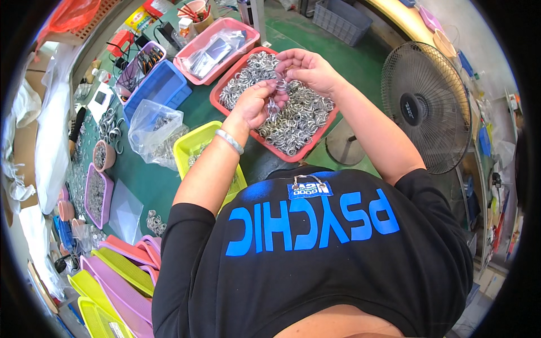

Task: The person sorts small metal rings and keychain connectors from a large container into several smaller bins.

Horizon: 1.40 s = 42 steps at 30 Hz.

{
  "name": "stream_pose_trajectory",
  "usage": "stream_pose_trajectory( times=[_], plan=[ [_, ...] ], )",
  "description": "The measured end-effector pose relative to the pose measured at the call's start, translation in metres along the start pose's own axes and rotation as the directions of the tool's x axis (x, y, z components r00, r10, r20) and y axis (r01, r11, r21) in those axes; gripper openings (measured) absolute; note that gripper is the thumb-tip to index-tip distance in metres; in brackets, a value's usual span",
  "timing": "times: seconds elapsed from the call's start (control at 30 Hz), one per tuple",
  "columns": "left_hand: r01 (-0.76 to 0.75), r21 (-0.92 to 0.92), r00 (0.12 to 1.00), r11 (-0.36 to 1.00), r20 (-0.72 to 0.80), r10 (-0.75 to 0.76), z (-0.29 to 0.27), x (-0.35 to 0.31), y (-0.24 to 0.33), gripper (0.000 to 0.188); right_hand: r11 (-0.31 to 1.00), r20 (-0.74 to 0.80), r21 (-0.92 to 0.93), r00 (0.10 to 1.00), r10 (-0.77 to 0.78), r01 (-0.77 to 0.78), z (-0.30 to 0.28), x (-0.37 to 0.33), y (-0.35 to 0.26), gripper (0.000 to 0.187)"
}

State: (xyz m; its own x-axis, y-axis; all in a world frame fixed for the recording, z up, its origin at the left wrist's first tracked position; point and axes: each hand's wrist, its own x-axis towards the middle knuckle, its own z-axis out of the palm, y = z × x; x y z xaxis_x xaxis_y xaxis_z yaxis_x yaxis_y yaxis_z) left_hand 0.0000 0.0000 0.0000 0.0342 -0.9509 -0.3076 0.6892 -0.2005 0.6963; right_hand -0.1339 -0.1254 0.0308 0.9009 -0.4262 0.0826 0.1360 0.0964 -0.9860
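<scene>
Both my hands are raised over a red plastic tray (294, 158) heaped with small silvery metal rings (293, 130). My left hand (255, 106), with a pale bangle (229, 141) at the wrist, is closed round a few shiny rings (272, 108) that poke out past the fingers. My right hand (311, 70) comes in from the other side, its thumb and fingers pinched on rings (282, 84) close to the left fingertips. How many rings each hand holds is hidden by the fingers.
A yellow-green basket (194, 141) sits under my left forearm, beside a clear bag (153, 132) of metal parts. Farther off are a blue bin (160, 87) and a pink tray (239, 25). A large fan (426, 107) stands at right. Stacked baskets (121, 265) lie at lower left.
</scene>
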Motion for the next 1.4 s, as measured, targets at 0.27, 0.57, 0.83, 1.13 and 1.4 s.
stream_pose_trajectory(
  times=[0.27, 0.57, 0.83, 1.13, 1.4],
  plan=[
    [-0.041, -0.052, 0.998, 0.998, -0.052, 0.038, -0.005, 0.013, -0.001, 0.008, 0.998, -0.077, -0.061, 0.997, -0.032, 0.027, 0.004, 0.007, 0.006, 0.043],
    [-0.032, -0.067, 0.994, 0.997, -0.11, 0.024, -0.002, 0.005, 0.003, 0.016, 1.0, -0.044, -0.024, 0.999, 0.0, -0.001, 0.001, 0.007, 0.006, 0.048],
    [0.015, -0.102, 0.999, 0.995, -0.033, -0.018, -0.016, 0.007, -0.004, 0.011, 0.99, 0.009, -0.1, 0.994, 0.106, -0.104, 0.009, 0.005, 0.01, 0.043],
    [-0.036, -0.151, 0.996, 0.988, -0.092, 0.022, -0.019, 0.002, -0.007, 0.01, 0.978, -0.026, -0.074, 0.98, 0.195, -0.197, 0.01, 0.002, 0.013, 0.046],
    [0.05, -0.362, 0.998, 0.931, 0.051, -0.034, -0.029, -0.004, -0.009, 0.022, 0.981, 0.062, -0.112, 0.984, 0.169, -0.161, 0.018, 0.001, 0.009, 0.041]
  ],
)
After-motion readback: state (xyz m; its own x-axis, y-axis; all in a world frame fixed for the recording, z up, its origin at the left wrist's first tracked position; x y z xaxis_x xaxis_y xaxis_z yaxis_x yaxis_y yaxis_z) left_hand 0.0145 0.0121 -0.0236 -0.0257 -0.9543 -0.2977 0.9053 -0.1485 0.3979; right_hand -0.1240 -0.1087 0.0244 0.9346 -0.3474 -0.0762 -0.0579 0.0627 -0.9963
